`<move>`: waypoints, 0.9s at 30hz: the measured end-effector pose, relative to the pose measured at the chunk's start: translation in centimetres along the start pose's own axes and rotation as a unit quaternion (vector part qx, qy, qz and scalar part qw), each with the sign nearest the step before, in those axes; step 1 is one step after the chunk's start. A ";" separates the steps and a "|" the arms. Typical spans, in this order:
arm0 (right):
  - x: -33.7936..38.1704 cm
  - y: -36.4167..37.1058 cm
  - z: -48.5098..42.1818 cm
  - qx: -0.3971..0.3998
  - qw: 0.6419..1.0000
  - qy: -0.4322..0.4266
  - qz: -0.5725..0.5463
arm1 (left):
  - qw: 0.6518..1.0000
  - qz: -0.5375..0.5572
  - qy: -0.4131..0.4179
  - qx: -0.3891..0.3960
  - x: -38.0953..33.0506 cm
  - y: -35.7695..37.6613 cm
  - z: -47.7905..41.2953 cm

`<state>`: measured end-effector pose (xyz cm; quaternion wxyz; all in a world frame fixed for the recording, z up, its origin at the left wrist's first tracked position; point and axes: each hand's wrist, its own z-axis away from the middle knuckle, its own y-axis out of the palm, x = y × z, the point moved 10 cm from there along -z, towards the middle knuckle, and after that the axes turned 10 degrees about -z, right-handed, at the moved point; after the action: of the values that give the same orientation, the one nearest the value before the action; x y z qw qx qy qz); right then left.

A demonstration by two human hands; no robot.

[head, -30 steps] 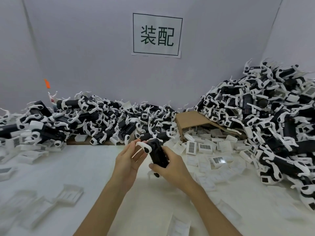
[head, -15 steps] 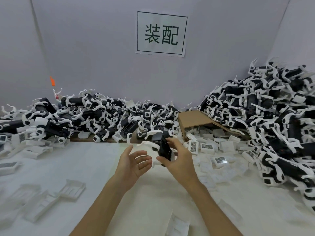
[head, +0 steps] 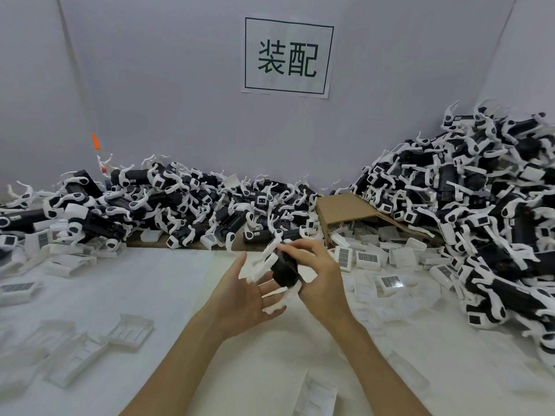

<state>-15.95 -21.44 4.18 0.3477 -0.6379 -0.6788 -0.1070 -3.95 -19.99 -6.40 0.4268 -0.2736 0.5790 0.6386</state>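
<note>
My right hand (head: 319, 280) grips a black device with white clip arms (head: 282, 268) above the white table (head: 168, 295), fingers curled over its top. My left hand (head: 243, 298) is spread palm up just left of and under it, fingers straight. White arms of the device stick out over the left fingers. Whether they rest on the left fingers cannot be told. The device looks motion-blurred.
A long pile of the same black-and-white devices (head: 180, 205) runs along the back wall, and a taller heap (head: 480, 211) fills the right. A cardboard box (head: 345, 211) and white labelled trays (head: 369, 259) lie behind my hands. More white trays (head: 129, 328) lie front left.
My left hand let go of the device and opened flat. My right hand turned the device and carried it up and away from me.
</note>
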 end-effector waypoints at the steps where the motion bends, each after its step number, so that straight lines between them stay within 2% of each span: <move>1: -0.1 0.4 0.0 0.015 1.000 0.010 -0.024 | 1.000 -0.014 0.002 -0.007 -0.1 -0.1 0.0; 4: -1.1 0.2 -0.2 0.004 0.993 0.071 -0.093 | 0.998 -0.035 0.010 -0.046 -0.2 -0.9 -0.2; 7: -2.6 -2.5 -0.6 -0.036 0.989 0.111 -0.091 | 0.994 -0.036 0.041 -0.090 -0.9 -1.8 -0.1; 9: -4.0 -3.9 -0.5 -0.020 0.987 0.150 -0.060 | 0.990 -0.014 0.075 -0.121 -1.6 -2.4 0.1; 12: -7.2 -4.3 0.9 0.080 0.963 0.249 0.065 | 0.976 0.036 0.112 -0.184 -2.1 -3.5 0.7; 14: -9.3 -3.6 2.6 0.178 0.919 0.324 0.138 | 0.972 0.034 0.129 -0.192 -2.5 -3.8 0.8; 16: -10.1 -2.8 4.1 0.244 0.884 0.366 0.157 | 0.970 0.029 0.138 -0.196 -2.6 -4.0 0.7; 18: -9.7 -2.2 3.9 0.247 0.891 0.354 0.142 | 0.969 0.032 0.141 -0.202 -2.5 -4.3 0.7; 24: -8.4 -2.4 2.0 0.162 0.937 0.300 0.078 | 0.974 0.028 0.124 -0.187 -2.1 -3.6 0.4; 27: -8.5 -2.7 1.9 0.152 0.940 0.296 0.075 | 0.974 0.047 0.123 -0.185 -1.8 -3.3 0.4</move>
<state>-19.58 -27.48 -1.56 0.6328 -0.5662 -0.5033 -0.1602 -0.15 -20.17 -6.46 0.2636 -0.3964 0.5113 0.7155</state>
